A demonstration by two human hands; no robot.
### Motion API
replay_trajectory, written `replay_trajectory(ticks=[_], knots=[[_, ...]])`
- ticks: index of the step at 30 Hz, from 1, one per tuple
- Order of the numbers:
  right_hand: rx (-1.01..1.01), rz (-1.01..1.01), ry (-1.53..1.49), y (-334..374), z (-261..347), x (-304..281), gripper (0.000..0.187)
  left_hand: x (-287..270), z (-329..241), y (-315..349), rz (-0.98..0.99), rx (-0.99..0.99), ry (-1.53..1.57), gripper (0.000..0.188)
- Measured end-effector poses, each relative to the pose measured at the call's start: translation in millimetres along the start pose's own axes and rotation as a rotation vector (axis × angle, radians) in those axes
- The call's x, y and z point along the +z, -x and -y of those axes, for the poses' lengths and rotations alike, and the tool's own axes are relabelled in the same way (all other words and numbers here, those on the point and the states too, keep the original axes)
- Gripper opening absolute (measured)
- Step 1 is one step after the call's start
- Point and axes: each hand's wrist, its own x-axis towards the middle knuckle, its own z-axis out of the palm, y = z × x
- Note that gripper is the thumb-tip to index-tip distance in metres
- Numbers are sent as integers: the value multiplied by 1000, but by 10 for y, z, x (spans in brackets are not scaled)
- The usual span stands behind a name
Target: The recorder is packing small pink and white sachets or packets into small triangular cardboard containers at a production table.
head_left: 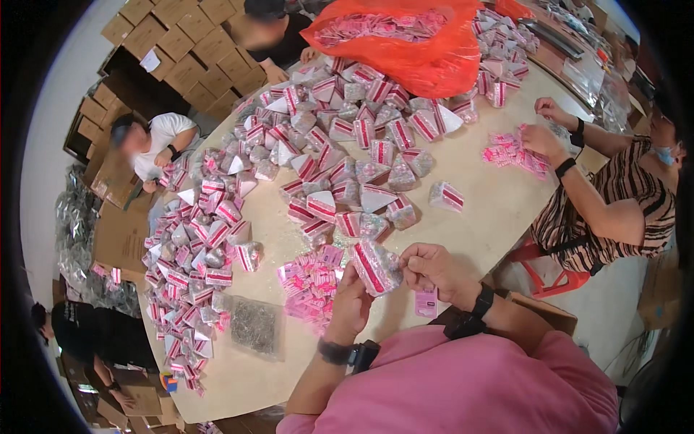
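Note:
My left hand is closed on a cake-slice-shaped piece with a red-and-white striped side and a glittery, clear-wrapped body. It is held up over the near part of the table. At the piece's right edge, the fingers of my right hand are pinched together; what they grip is too small to make out. Just below that hand is a pink tag; whether it hangs or lies on the table I cannot tell. A heap of pink tags lies left of my left hand.
Many similar slices cover the table. A clear bag of small pieces lies at the near left. At the back sits a red plastic bag. On the right, a person handles another pink tag pile; other people work around the table.

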Motion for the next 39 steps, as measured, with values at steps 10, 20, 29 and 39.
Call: replay_trajectory(ticks=[10, 20, 29, 39], knots=[[4, 99, 111, -89, 47, 438, 15, -181, -82, 118, 3, 99, -151, 42], [-227, 131, 784, 18, 628, 1034, 13, 53, -550, 256, 36, 449, -74, 72], [-383, 144, 1065, 40, 667, 1191, 16, 123, -562, 363, 3, 503, -65, 81], [-562, 175, 1207, 54, 645, 1150, 17, 102, -506, 381, -11, 592, -149, 81]])
